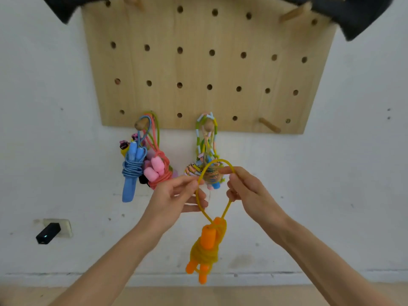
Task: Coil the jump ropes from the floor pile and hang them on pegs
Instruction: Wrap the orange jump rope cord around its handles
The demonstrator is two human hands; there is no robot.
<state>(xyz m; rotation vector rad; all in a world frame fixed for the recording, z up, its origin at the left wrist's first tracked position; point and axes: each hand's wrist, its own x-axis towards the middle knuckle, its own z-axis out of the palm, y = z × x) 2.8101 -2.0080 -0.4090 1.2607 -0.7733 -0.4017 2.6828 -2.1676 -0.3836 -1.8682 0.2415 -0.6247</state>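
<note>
1. Head view, hands: the left hand point(174, 195) pinches the left side of a yellow loop point(217, 161) between thumb and fingertips. The right hand point(245, 191) pinches the right side, fingers curled. Both forearms reach up from the lower edge, hands level and near each other, holding the loop spread.
2. Task item: the yellow rope point(206, 250) hangs below the hands as a wound bundle with orange handles point(208, 237), free in the air in front of the wall point(353, 173).
3. Open room: the pegboard point(207, 62) is above the hands. A bare peg point(269, 125) stands at its lower right edge, up and to the right of the right hand. Another bare peg point(293, 13) is at the upper right.
4. Occupied pegs: the left peg point(141, 123) carries a blue rope point(132, 166) and a pink rope point(157, 168), among others. The middle peg point(208, 127) carries a beaded rope point(206, 140), whose bundle hangs just behind the loop.
5. Edges: the floor point(198, 294) meets the wall below the bundle. A black plug point(47, 233) sits in a socket at the lower left, well apart.
</note>
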